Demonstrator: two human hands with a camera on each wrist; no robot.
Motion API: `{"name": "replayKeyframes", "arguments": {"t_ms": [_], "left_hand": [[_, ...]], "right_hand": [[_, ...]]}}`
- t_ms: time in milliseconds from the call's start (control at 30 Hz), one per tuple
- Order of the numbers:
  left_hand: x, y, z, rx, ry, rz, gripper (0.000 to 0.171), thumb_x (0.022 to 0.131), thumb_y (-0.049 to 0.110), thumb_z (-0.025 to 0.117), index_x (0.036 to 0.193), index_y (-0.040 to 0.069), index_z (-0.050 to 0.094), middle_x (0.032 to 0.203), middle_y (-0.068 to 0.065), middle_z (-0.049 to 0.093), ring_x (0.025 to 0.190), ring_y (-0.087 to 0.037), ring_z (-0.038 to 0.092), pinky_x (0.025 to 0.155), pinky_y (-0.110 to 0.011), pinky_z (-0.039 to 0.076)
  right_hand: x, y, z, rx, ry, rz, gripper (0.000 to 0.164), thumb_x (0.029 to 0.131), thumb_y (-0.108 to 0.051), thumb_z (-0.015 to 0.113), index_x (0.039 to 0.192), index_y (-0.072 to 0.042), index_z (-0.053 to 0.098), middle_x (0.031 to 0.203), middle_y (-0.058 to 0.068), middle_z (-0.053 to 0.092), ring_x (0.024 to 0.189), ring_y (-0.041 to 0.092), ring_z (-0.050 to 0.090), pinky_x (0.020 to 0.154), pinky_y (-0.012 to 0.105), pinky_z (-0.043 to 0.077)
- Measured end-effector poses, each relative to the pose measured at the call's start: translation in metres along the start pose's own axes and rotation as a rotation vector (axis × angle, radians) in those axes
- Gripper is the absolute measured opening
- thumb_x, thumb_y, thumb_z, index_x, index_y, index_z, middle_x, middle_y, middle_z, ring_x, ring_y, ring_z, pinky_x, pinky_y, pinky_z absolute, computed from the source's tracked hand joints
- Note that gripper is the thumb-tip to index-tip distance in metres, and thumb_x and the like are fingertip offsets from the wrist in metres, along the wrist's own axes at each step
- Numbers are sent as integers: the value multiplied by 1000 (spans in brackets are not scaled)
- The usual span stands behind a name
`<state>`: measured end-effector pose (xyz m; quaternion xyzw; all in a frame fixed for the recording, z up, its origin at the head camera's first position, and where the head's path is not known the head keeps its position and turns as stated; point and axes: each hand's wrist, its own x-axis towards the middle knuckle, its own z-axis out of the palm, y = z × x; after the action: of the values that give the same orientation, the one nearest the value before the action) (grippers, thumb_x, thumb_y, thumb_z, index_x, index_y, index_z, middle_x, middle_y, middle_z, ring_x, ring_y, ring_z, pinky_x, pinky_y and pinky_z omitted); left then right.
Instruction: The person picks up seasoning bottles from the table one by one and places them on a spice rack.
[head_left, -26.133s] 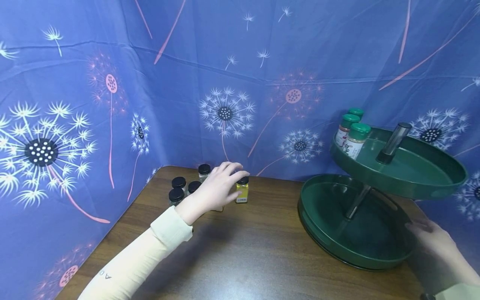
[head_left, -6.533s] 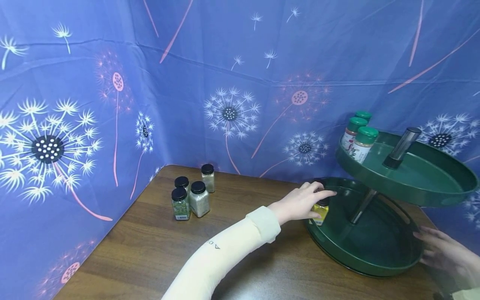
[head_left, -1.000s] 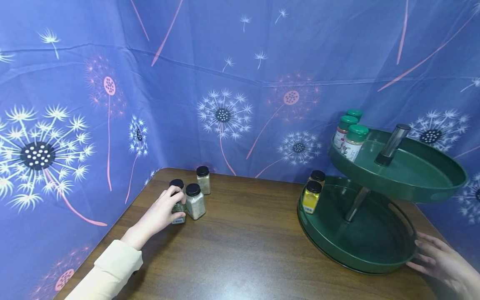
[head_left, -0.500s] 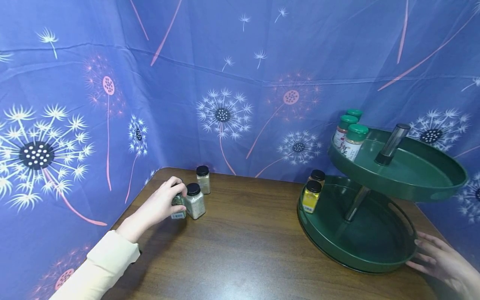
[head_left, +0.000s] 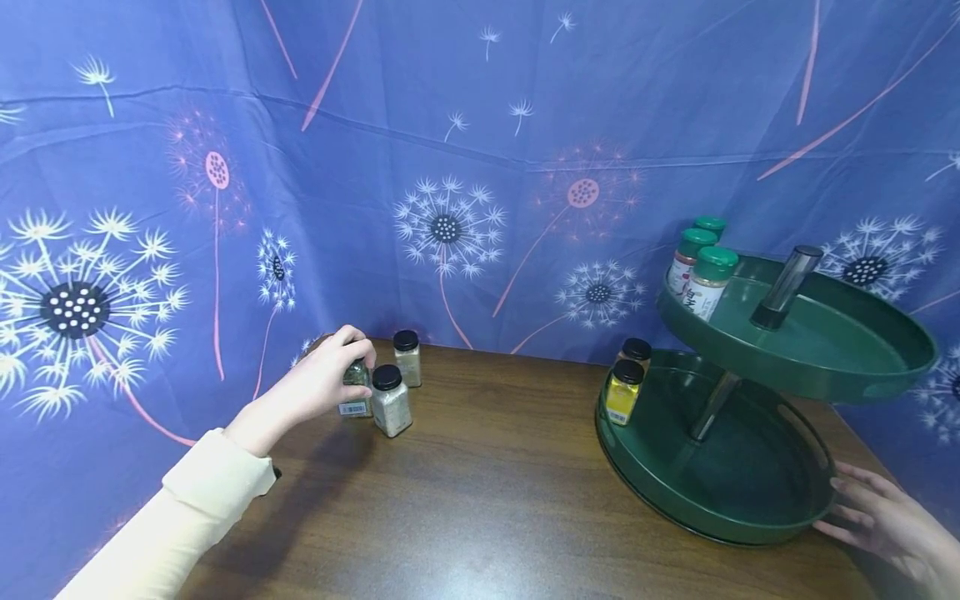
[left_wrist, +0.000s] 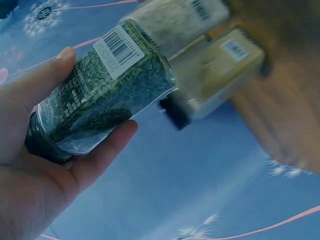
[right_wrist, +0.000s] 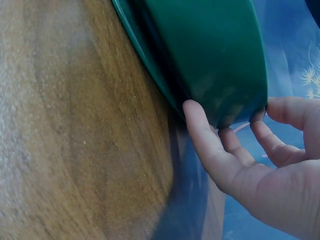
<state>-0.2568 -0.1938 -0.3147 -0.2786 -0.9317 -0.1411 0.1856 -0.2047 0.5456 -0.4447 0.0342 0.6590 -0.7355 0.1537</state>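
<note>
In the head view my left hand [head_left: 315, 383] grips a clear square jar of dried green herbs [left_wrist: 107, 77], raised over the table's far left. The left wrist view shows fingers and thumb around it near the black lid, with the barcode side up. Right beside it stand a jar of white grains [head_left: 392, 408] and a cream-coloured jar [head_left: 408, 365], both black-lidded. The area behind my left hand is hidden. At the right my right hand [head_left: 888, 517] touches the outer wall of the lower tray [right_wrist: 225, 65] of a green two-tier rack with its fingertips, the fingers loosely extended.
On the lower tray's left side stand a yellow jar [head_left: 623, 396] and a brownish jar [head_left: 636, 352]. The upper tray [head_left: 862, 333] carries several green-capped shakers [head_left: 707, 287] at its left. A blue dandelion-print cloth [head_left: 480, 167] hangs behind the wooden table [head_left: 480, 500].
Over the last second my left hand has lifted the herb jar up and back. Since the oldest frame, the yellow and brownish jars have come onto the lower tray. My right hand stays at the rack.
</note>
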Motion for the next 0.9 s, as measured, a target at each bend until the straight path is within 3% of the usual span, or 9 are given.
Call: {"name": "replayKeyframes", "arguments": {"t_ms": [133,333,533,767,833,867,900], "left_hand": [[10,7,-9,15,-11,-3,38,61,16,81,83,16,50,98,-2,45,83,-20,48,71,-36,40],[21,18,-18,24,-52,-20,37,63,17,80,84,16,50,97,-2,44,82,-19,47,68,-34,40],[32,25,-24,28,-63,-5,36,63,17,79,85,15,50,96,-2,43,83,-18,46,70,-34,40],[47,34,-24,32,-64,26,36,64,20,79,87,15,52,97,-2,43,84,-19,47,72,-34,41],[52,37,-24,28,-62,34,36,64,21,79,87,15,52,98,-2,43,85,-19,46,73,-33,41],[54,39,-23,26,-61,39,36,64,22,79,87,14,52,98,-2,43,85,-19,46,73,-33,41],[56,41,-23,26,-61,40,37,64,22,79,87,14,52,98,-2,43,85,-19,47,73,-33,41]], "right_hand": [[-1,-1,0,42,-31,-40,28,97,-13,33,108,-37,42,100,-18,40,86,10,58,79,53,45],[1,-3,2,-46,54,21,25,96,-21,37,112,-39,28,106,-18,30,82,4,56,81,52,44],[2,-2,-1,36,6,-9,23,96,-16,37,105,-37,42,92,-16,47,84,10,58,79,54,44],[3,-4,-2,-7,25,19,22,96,-19,37,103,-40,40,93,-18,43,82,6,54,81,55,43],[3,-5,-1,-36,33,21,23,97,-19,36,104,-41,37,99,-18,38,86,12,54,82,55,42],[3,-6,0,-42,37,25,24,97,-19,35,104,-41,37,104,-16,36,92,24,54,82,55,42],[3,-6,0,-60,48,30,24,97,-19,35,104,-41,36,105,-16,35,91,25,54,82,54,42]]}}
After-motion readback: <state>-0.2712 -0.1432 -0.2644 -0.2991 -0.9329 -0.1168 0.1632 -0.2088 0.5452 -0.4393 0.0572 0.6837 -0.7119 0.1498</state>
